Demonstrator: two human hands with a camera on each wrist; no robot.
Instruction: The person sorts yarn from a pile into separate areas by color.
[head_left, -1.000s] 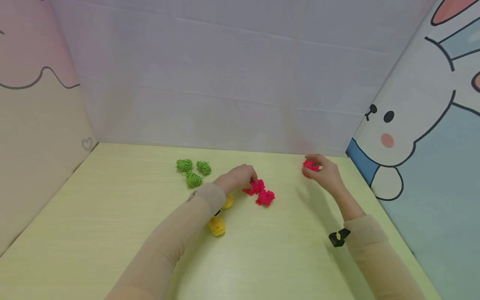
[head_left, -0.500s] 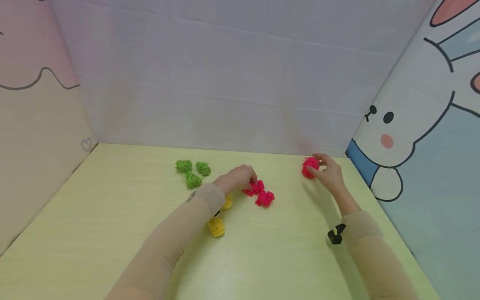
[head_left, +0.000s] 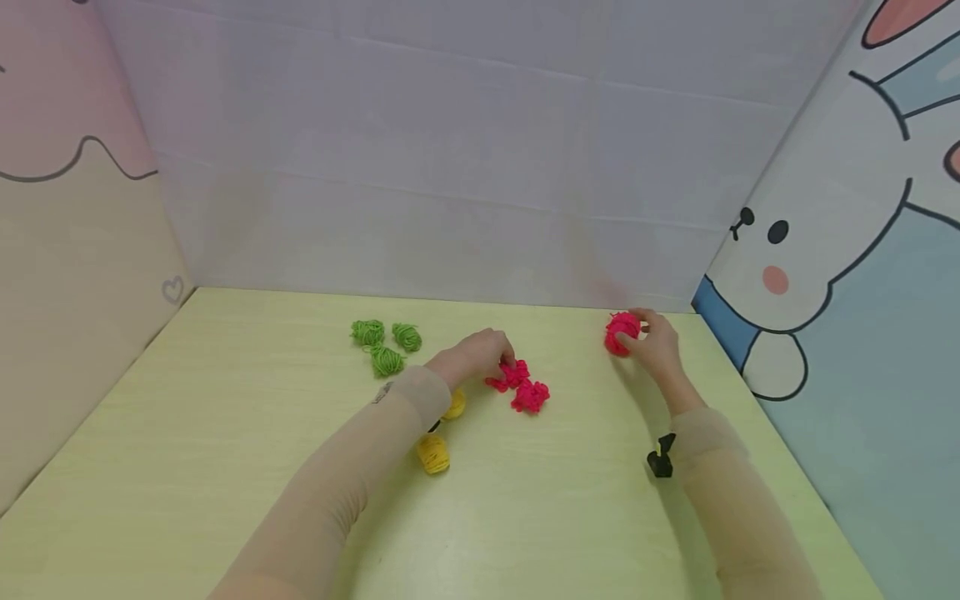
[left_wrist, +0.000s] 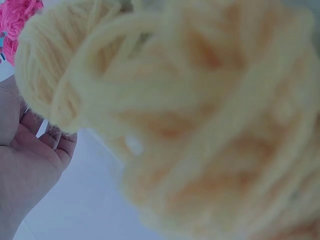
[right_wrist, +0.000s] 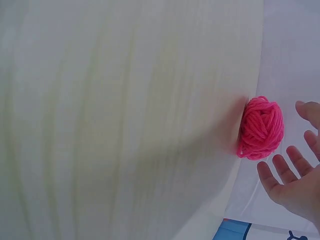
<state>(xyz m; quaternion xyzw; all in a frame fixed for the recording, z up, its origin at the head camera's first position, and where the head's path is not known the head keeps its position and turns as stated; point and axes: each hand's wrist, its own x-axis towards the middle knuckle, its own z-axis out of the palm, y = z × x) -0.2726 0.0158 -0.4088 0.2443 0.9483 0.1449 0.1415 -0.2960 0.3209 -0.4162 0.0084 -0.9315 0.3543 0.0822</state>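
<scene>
At the back right of the table, a pink yarn ball (head_left: 622, 335) sits close to the wall. My right hand (head_left: 657, 346) is beside it, fingers spread; the right wrist view shows a gap between the fingertips and the ball (right_wrist: 261, 129). My left hand (head_left: 474, 355) reaches down at a pink yarn clump (head_left: 516, 373), and a second pink clump (head_left: 531, 397) lies just in front. Bent fingers show in the left wrist view, but the thumb is hidden, so a pinch cannot be made out. Two yellow yarn balls (head_left: 433, 454) (left_wrist: 225, 115) lie by the left forearm, one partly covered.
Three green yarn balls (head_left: 387, 361) form a small group left of my left hand. A pale wall (head_left: 450, 167) stands along the back edge of the table (head_left: 225, 433). Another wall with a rabbit drawing (head_left: 825, 250) borders the right side.
My right hand has let go of the pink yarn ball. Its fingers have opened and drawn off to the right, leaving the ball uncovered. The left hand stays put.
</scene>
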